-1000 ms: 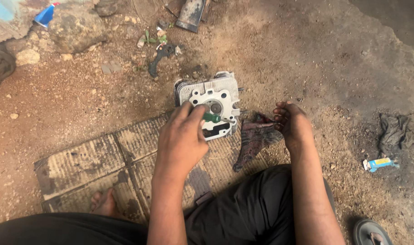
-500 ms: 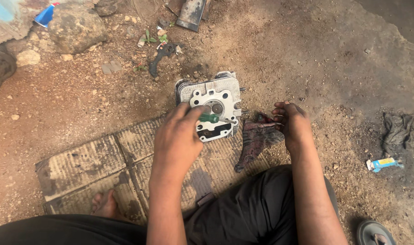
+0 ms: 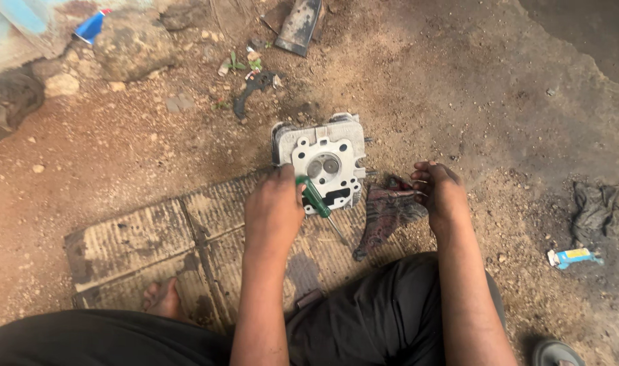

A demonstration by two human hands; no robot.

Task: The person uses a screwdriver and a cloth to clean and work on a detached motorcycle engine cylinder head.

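Note:
A grey metal engine cylinder head [image 3: 323, 157] lies on the dirt at the far edge of a flattened piece of cardboard [image 3: 140, 240]. My left hand [image 3: 272, 210] is closed around a green-handled screwdriver [image 3: 315, 198], whose handle lies over the cylinder head's near edge and whose shaft points down to the right. My right hand [image 3: 437, 190] rests on the ground to the right, its fingers on a dirty reddish rag [image 3: 384, 213].
A rock [image 3: 130, 44], a blue tube [image 3: 91, 27], a black bracket [image 3: 252, 88] and a metal part [image 3: 299, 26] lie beyond. A dark rag [image 3: 593, 207] and a small blue-yellow packet [image 3: 572, 257] lie at the right. My bare foot [image 3: 164, 298] rests on the cardboard.
My left hand has drawn back from the face of the cylinder head toward me, and more of the green screwdriver now shows. My right hand stays on the rag.

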